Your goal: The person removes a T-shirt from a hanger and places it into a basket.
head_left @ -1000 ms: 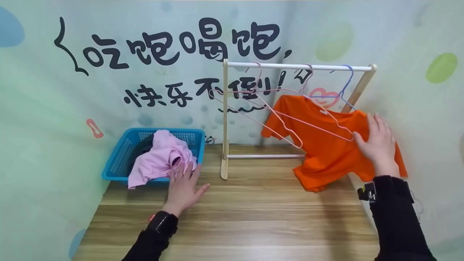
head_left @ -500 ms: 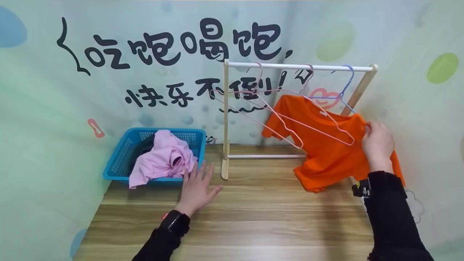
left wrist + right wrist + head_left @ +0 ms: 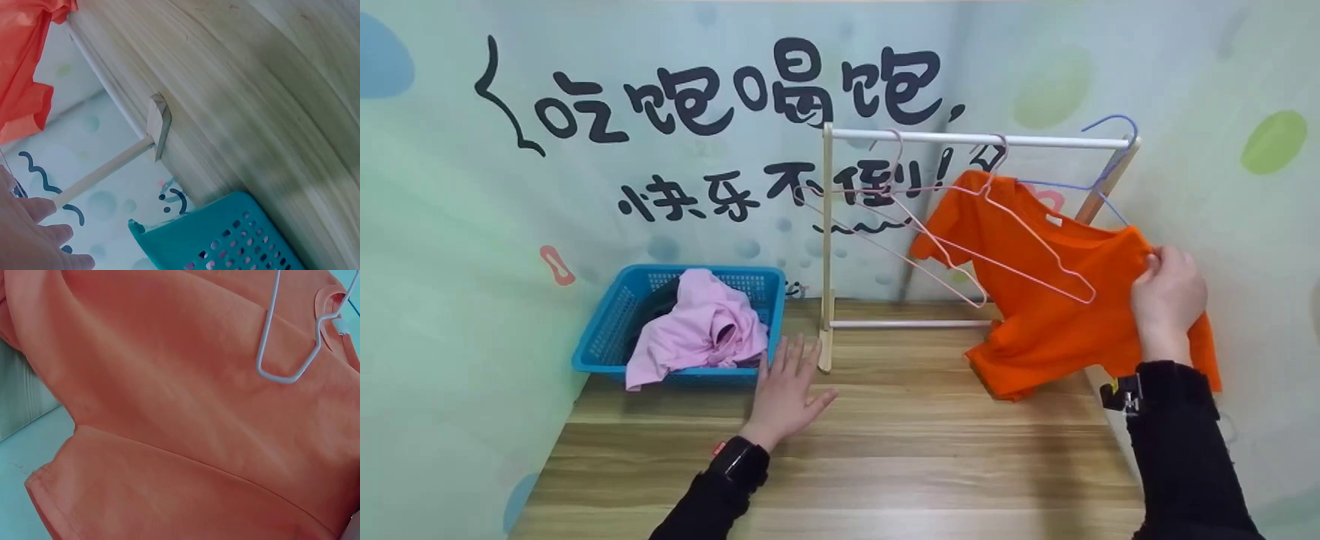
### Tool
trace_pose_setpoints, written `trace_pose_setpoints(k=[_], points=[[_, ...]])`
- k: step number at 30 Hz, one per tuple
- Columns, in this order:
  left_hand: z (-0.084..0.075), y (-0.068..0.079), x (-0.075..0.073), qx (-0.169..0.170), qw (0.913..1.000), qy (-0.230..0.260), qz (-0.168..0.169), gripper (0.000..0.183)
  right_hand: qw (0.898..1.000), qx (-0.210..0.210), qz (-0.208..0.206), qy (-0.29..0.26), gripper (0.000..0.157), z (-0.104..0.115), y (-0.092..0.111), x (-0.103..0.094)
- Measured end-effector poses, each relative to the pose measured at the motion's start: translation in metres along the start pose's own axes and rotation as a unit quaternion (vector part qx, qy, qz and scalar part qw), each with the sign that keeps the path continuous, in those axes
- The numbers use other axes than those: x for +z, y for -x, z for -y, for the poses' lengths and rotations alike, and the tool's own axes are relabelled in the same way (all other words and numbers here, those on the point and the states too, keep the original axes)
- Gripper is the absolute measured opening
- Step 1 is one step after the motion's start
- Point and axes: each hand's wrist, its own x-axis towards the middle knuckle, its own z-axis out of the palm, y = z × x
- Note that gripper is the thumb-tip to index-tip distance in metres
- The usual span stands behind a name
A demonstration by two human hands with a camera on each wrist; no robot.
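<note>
On the right of the head view, my right hand [image 3: 1170,296] pinches the shoulder of an orange T-shirt [image 3: 1050,277]. The shirt is on a blue hanger [image 3: 1117,116], whose hook sits above the right end of the rack's white rail [image 3: 945,138]. Orange fabric [image 3: 169,399] fills most of the right wrist view, with a pink hanger's end [image 3: 281,378] in front. My left hand [image 3: 787,390], fingers straight and spread, is near the front right corner of a blue basket [image 3: 592,367] and holds nothing. In the left wrist view its fingers [image 3: 62,233] show at the lower left.
Two bare pink hangers hang on the rail; one pink hanger [image 3: 1089,298] overlaps the shirt. A pink garment [image 3: 682,322] and something dark lie in the basket, the pink one draped over its front rim. Printed cloth walls surround the wooden table [image 3: 922,465].
My right hand has taken hold of the shirt's shoulder and moved right and outward. The blue hanger's hook has risen off the rail and shifted right. My left hand has drifted right.
</note>
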Motion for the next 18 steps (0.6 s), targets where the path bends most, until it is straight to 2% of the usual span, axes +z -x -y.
trace_pose_setpoints(k=[8,18], points=[[0.001,0.005,0.004,0.010,0.9998,0.009,-0.011,0.083,1.000,-0.010,0.024,0.005,0.037,-0.034,0.020,0.016],[0.004,0.011,0.012,-0.007,0.9996,0.026,0.003,0.084,0.994,-0.032,0.108,0.002,0.034,-0.063,0.059,0.056]])
